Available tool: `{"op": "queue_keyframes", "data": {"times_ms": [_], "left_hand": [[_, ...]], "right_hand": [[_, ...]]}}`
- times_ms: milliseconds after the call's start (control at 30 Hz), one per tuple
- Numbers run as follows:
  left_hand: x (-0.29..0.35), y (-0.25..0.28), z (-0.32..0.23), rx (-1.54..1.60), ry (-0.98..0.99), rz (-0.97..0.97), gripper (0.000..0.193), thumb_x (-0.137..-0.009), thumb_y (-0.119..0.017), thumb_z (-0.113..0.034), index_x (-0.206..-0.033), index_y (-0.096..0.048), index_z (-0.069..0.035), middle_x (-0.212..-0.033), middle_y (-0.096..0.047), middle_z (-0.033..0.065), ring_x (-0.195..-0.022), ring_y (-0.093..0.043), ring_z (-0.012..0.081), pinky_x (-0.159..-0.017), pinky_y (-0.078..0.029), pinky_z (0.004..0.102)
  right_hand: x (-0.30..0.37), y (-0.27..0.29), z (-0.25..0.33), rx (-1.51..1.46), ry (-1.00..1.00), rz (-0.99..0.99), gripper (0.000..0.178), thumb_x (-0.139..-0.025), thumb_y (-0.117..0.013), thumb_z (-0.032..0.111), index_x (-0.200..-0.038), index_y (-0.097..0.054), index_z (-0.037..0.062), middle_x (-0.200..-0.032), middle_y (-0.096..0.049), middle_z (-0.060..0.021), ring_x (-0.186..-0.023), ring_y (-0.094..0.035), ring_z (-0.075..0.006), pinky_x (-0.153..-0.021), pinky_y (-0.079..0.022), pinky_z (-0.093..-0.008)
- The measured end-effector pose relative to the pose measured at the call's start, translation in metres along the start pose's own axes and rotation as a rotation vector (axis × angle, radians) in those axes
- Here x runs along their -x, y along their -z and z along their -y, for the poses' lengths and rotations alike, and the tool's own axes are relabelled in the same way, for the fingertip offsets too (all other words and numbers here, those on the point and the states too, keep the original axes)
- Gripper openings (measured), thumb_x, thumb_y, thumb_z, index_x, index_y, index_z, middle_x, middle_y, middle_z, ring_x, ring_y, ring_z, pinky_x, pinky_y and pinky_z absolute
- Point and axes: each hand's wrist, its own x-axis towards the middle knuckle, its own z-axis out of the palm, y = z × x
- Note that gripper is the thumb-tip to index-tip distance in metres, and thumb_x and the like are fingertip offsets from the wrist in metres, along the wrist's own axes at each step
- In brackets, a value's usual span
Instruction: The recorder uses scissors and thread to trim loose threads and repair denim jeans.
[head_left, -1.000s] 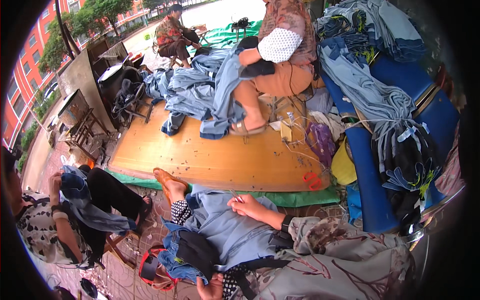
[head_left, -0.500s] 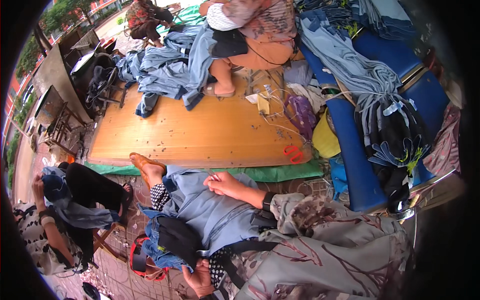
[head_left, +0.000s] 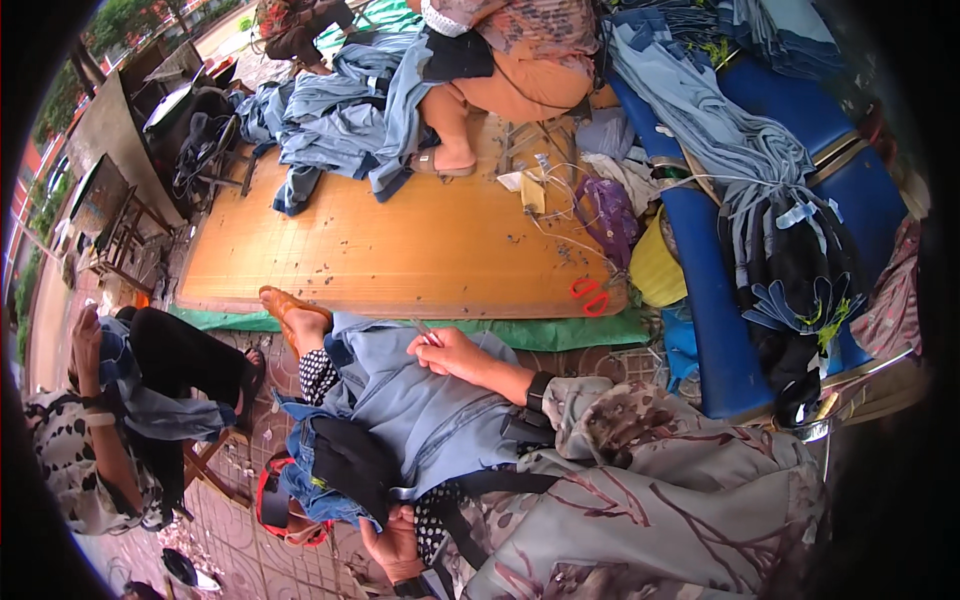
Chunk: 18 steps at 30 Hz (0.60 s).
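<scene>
Denim pile (head_left: 335,135): wooden board (head_left: 290,255), toward far-left corner | left hand (head_left: 393,542): at edge of denim garment (head_left: 430,415), grip unclear; garment across lap, near board's near edge | right hand (head_left: 447,354): closed on slim tool (head_left: 428,335), apart from left | red scissors (head_left: 594,303): board's near-right corner
</scene>
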Motion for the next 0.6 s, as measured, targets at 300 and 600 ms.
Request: {"op": "queue_keyframes", "data": {"times_ms": [300, 600], "left_hand": [[0.0018, -0.0051, 0.0006, -0.02, -0.014, 0.01, 0.039, -0.082, -0.057, -0.032, -0.109, -0.053, -0.005, -0.093, -0.057, 0.0062, -0.074, -0.047, 0.0181, -0.075, -0.044, 0.038], [-0.0003, -0.003, -0.0012, -0.011, -0.013, 0.022, 0.038, -0.082, -0.056, -0.03, -0.11, -0.052, -0.004, -0.093, -0.056, 0.0055, -0.074, -0.046, 0.0165, -0.076, -0.043, 0.0381]], "right_hand": [[-0.0004, -0.0021, 0.0012, -0.06, 0.025, -0.019, 0.015, -0.082, -0.053, 0.009, -0.088, -0.055, -0.0044, -0.063, -0.051, -0.0031, -0.045, -0.04, -0.0057, -0.04, -0.03, -0.02], [0.0016, -0.0007, 0.0031, -0.065, 0.014, -0.01, 0.015, -0.082, -0.052, 0.008, -0.088, -0.055, -0.0045, -0.063, -0.05, -0.0026, -0.045, -0.039, -0.0057, -0.04, -0.03, -0.0202]]}}
